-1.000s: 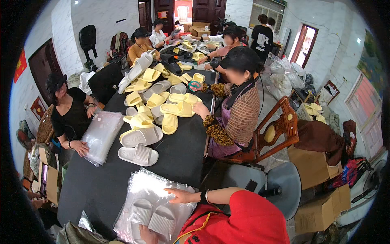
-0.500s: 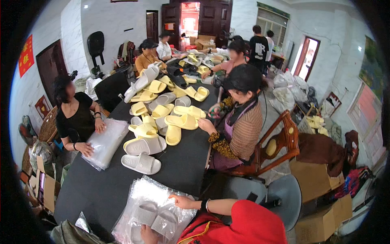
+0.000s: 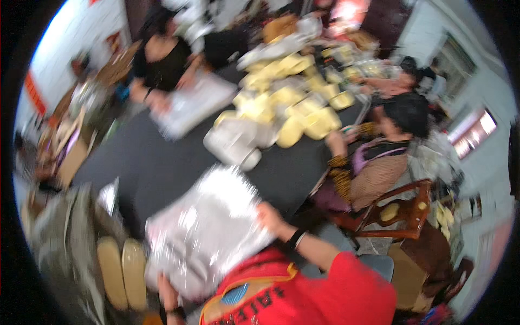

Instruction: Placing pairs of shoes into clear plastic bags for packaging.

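Note:
A large clear plastic bag point(image 3: 225, 187) with a pair of light grey slippers point(image 3: 181, 262) inside lies tilted in front of me, over the near table edge. My right hand point(image 3: 272, 221) is closed on the bag's right edge, fingers pinching the film. At the lower left, my left hand point(image 3: 167, 292) grips the bag beside the slippers, its fingers partly hidden and blurred. The bag's far end shines and reaches onto the dark table point(image 3: 143, 157). Just left of my left hand stand two beige slipper soles point(image 3: 122, 273).
Yellow slippers point(image 3: 292, 103) and grey slippers point(image 3: 235, 142) are heaped on the table. Across on the left, a person rests hands on a stack of clear bags point(image 3: 195, 103). Another person sits on the right by a wooden chair point(image 3: 387, 211). Grey-green cloth point(image 3: 62, 244) is at lower left.
The view has swung and blurred. The bag with the grey slippers is tilted more, with my left hand now at its lower left side. The beige soles have come into view.

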A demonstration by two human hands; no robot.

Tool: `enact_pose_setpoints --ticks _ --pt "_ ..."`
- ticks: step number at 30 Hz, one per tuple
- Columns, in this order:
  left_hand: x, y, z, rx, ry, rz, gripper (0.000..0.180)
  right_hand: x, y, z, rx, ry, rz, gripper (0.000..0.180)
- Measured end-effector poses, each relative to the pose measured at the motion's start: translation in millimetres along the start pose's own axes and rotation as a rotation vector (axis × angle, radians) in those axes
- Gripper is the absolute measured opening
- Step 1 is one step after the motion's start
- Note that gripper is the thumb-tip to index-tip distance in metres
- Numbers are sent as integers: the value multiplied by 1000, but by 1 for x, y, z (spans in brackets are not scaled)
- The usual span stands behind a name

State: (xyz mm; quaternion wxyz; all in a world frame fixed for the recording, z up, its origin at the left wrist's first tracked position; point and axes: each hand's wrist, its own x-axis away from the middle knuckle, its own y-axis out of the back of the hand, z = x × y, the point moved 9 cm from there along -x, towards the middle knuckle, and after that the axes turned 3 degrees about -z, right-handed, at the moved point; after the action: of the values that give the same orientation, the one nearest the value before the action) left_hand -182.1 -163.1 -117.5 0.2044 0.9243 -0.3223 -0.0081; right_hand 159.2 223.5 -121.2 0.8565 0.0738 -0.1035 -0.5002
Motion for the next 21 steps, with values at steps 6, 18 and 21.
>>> enact_pose_setpoints --ticks 6,18,21 --pt "3 9 -138 81 -135 -119 35 2 36 21 8 -159 -67 34" --pt "-23 53 -302 144 -369 -389 29 5 -10 31 122 -28 119 61" --pt "-34 -36 -345 -246 -590 -123 29 3 -13 30 239 61 101 68"
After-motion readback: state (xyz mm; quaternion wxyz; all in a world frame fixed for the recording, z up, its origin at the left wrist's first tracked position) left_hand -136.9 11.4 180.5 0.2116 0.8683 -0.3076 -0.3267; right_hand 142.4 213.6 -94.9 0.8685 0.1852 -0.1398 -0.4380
